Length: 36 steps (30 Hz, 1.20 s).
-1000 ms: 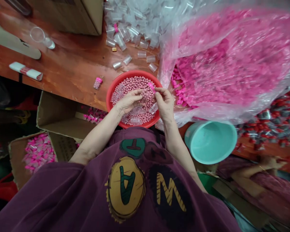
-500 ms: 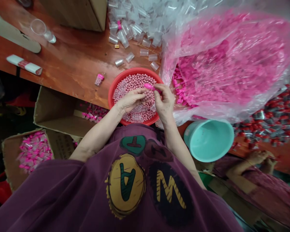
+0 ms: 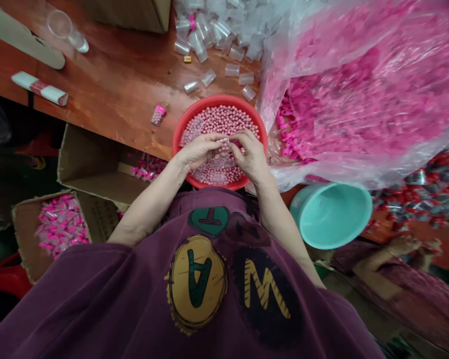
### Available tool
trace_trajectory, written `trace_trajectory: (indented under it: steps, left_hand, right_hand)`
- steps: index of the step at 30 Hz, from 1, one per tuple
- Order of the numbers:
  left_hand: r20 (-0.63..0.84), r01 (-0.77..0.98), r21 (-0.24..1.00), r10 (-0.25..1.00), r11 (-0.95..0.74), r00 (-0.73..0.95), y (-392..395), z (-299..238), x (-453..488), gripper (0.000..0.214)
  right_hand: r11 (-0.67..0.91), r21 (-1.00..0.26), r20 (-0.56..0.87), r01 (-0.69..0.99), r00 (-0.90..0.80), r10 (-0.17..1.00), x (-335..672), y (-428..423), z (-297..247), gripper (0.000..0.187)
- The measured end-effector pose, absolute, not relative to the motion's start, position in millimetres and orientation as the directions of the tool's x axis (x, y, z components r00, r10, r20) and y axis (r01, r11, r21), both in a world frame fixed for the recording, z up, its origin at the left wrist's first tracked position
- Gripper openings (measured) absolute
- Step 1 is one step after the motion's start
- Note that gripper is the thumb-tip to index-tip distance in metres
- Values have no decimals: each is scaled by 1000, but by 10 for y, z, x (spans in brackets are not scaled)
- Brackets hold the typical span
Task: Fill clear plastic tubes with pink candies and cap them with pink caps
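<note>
A red bowl (image 3: 183, 127) full of small pink beads sits at the near edge of a wooden table. Both my hands meet over it. My left hand (image 3: 200, 150) is closed around a small clear tube filled with beads. My right hand (image 3: 250, 155) pinches a pink cap (image 3: 236, 144) against the tube's end, and the fingers hide most of the cap. Several filled clear tubes lie on the beads under my hands.
A big plastic bag of pink caps (image 3: 362, 94) lies right of the bowl. Empty clear tubes (image 3: 217, 40) are heaped behind it. One capped tube (image 3: 158, 114) lies left. A teal basin (image 3: 331, 214), cardboard boxes of finished tubes (image 3: 60, 227) and another person's hands (image 3: 411, 247) are nearby.
My right hand brought the pink cap down and left from above the bowl until it met the tube in my left hand. The view shifted slightly.
</note>
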<state>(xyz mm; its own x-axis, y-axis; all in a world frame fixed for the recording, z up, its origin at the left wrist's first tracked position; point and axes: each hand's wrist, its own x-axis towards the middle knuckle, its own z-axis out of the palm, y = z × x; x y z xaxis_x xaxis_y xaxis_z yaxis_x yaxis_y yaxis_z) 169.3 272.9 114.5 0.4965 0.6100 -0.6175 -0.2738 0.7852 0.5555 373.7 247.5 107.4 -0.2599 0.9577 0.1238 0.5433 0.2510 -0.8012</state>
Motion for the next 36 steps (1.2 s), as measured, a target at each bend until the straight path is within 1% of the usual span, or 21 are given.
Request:
trace_trajectory:
  steps: [3, 6, 8, 11, 13, 16, 18, 20, 24, 27, 29, 30, 32, 34, 36]
  left_hand:
    - [-635, -279, 553, 614, 785, 469, 2703, 1102, 1613, 41]
    - [-653, -323, 533, 623, 782, 431, 2664, 1054, 1564, 42]
    - [-660, -355, 508, 620, 785, 425, 2631, 1037, 1580, 34]
    - [-676, -388, 467, 603, 795, 422, 2588, 1041, 1667, 18]
    - [-680, -410, 455, 606, 790, 413, 2574, 1056, 1730, 16]
    - [-643, -434, 477, 640, 765, 421, 2585, 1081, 1787, 23]
    - [-610, -445, 490, 660, 750, 440, 2605, 1093, 1806, 25]
    - [-590, -467, 481, 668, 742, 453, 2620, 1099, 1827, 24]
    - [-559, -526, 435, 677, 731, 478, 2614, 1112, 1878, 25]
    - [-543, -544, 427, 686, 723, 485, 2590, 1122, 1899, 23]
    - [-547, -534, 438, 686, 723, 480, 2577, 1119, 1900, 24]
    - [-550, -527, 450, 689, 720, 472, 2572, 1114, 1898, 25]
    - [-553, -523, 484, 709, 701, 439, 2564, 1099, 1895, 29]
    - [-550, -529, 524, 739, 668, 389, 2556, 1080, 1900, 31]
    - [-546, -528, 561, 764, 638, 343, 2545, 1067, 1918, 30]
  right_hand:
    - [219, -797, 128, 563, -197, 972, 3769, 2469, 962, 17]
    - [177, -793, 140, 583, -108, 984, 3817, 2448, 802, 20]
    - [156, -814, 152, 560, -55, 987, 3817, 2426, 707, 25]
    - [130, -867, 158, 480, 18, 987, 3772, 2385, 652, 36]
    - [134, -868, 155, 478, 5, 988, 3748, 2357, 691, 43]
    - [167, -796, 117, 582, -122, 986, 3752, 2319, 816, 44]
    - [174, -782, 73, 599, -189, 979, 3761, 2304, 887, 46]
    - [131, -840, 44, 527, -174, 984, 3759, 2309, 909, 49]
    - [-13, -974, -16, 226, -9, 1000, 3736, 2375, 815, 49]
    - [-109, -994, -109, 23, 26, 994, 3734, 2427, 734, 53]
    - [-123, -992, -124, -24, 69, 990, 3743, 2447, 733, 53]
    - [-110, -994, -111, -15, 99, 989, 3750, 2453, 754, 52]
    - [-72, -996, -64, 53, 131, 989, 3767, 2454, 840, 49]
    - [-25, -985, -10, 170, 84, 996, 3778, 2446, 966, 45]
    - [51, -950, 53, 307, -2, 999, 3772, 2434, 1096, 43]
